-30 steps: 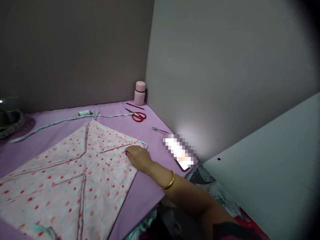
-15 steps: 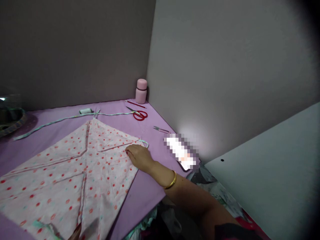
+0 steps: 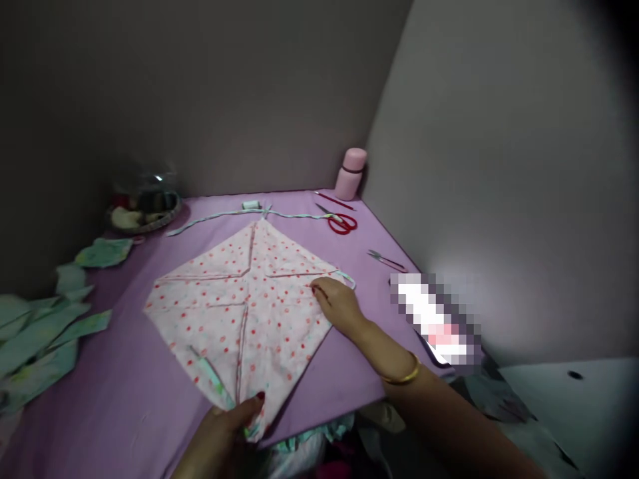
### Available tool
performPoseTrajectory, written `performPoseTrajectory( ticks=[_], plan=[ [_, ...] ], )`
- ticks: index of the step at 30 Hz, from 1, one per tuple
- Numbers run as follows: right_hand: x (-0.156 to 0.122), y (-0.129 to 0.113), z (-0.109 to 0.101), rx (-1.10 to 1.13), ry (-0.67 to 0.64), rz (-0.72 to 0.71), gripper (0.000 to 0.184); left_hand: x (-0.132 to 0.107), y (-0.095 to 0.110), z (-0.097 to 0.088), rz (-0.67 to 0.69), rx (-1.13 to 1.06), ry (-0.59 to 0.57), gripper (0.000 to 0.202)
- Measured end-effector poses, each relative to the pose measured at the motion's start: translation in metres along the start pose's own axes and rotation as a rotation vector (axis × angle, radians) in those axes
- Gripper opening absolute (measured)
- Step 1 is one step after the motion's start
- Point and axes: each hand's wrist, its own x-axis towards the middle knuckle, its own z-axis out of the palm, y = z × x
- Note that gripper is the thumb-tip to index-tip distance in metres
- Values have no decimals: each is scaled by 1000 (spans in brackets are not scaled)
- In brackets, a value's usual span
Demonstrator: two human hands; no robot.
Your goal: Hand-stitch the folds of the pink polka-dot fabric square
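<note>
A pink-white fabric piece (image 3: 279,306) with red and orange dots lies spread in a diamond shape, with folded seams running across it. My left hand (image 3: 224,429) holds its near corner, thumb on top and the fingers hidden beneath. Close to the right corner, my right hand (image 3: 339,305) has its fingers bent and together on the fabric edge. A thin loop of pale green cord (image 3: 348,277) sticks out beside that hand. Beyond the far corner runs a long narrow green strip (image 3: 219,214). A short green tie (image 3: 213,378) lies over the near left part.
On the purple cloth (image 3: 134,352) are red-handled scissors (image 3: 342,223), thread snips (image 3: 387,259), a pencil (image 3: 335,200), a thread spool (image 3: 251,205) and a pink bottle (image 3: 350,174). A lit phone (image 3: 434,319) lies right. Green scraps (image 3: 44,332) and a basket (image 3: 144,216) are left.
The view has turned left, bringing the basket and scraps into sight. My left hand has come further into view, gripping the near corner. My right hand stays by the right corner.
</note>
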Motion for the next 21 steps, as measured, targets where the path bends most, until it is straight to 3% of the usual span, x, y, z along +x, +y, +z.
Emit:
performPoseTrajectory(
  ticks=[3, 12, 21],
  plan=[
    [0, 0, -1, 6, 0, -7, 19, -1, 2, 6, 22, -77, -42, 37],
    [-2, 2, 0, 0, 6, -5, 20, 7, -4, 2, 20, -182, 17, 27],
    [-2, 3, 1, -32, 19, -11, 19, 8, -10, 5, 260, 9, -4, 30]
  ],
)
